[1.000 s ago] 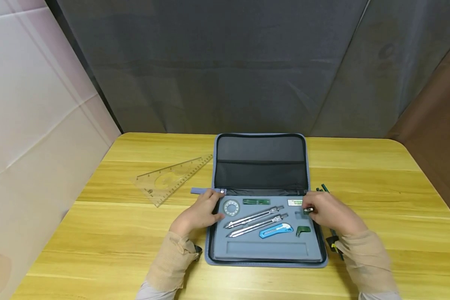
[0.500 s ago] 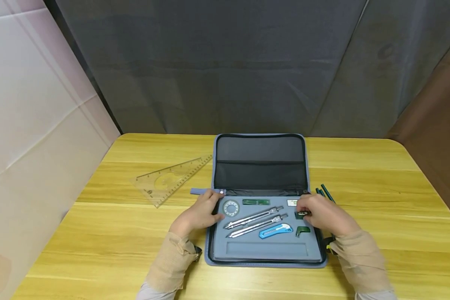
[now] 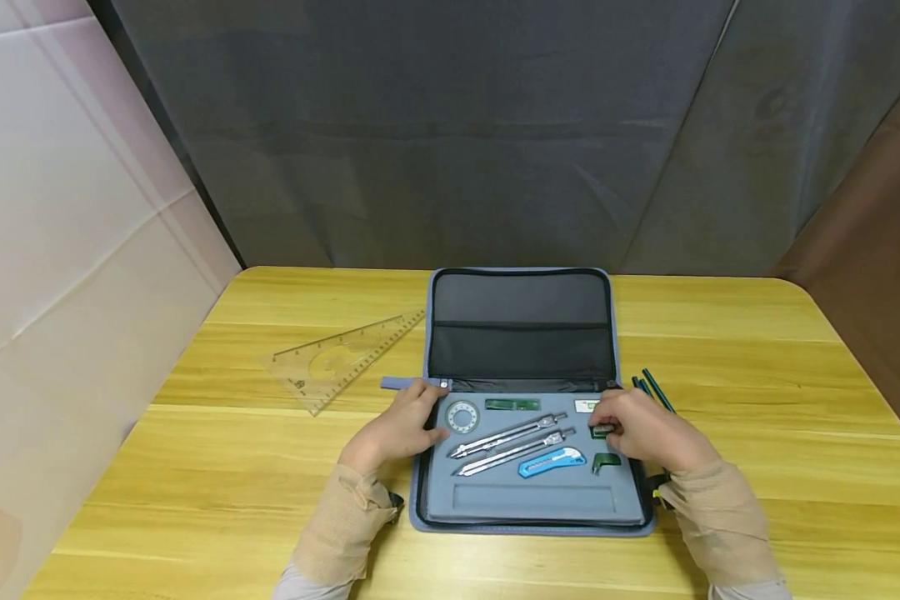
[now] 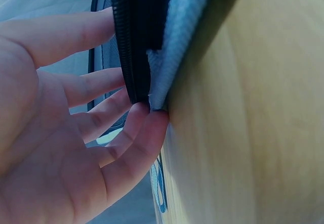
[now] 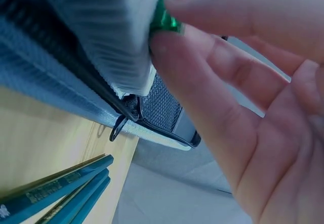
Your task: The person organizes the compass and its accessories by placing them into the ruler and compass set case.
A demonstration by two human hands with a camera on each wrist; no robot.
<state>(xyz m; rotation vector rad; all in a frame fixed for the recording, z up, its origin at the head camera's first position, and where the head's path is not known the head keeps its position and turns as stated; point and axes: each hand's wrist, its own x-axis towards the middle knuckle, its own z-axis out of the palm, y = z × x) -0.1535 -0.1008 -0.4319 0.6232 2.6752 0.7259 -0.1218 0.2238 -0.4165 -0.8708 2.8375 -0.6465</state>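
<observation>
A zip case lies unfolded on the table, its grey foam insert facing up. With thumb and fingertips, my right hand pinches a small green pencil sharpener at a recess on the insert's right side. In the right wrist view the sharpener shows shiny green between thumb and index finger. My left hand rests on the case's left edge, fingers slightly bent, fingertips touching the zip rim. Near the right hand are a white eraser and a green angled piece.
The insert also holds two silver compasses, a blue utility knife, a round dial-like disc and a green strip. A clear set square lies left. Dark green pencils lie right of the case.
My right hand has moved slightly left with the pencil sharpener, bringing it from the insert's right edge down into the recess. My left hand has stayed in place.
</observation>
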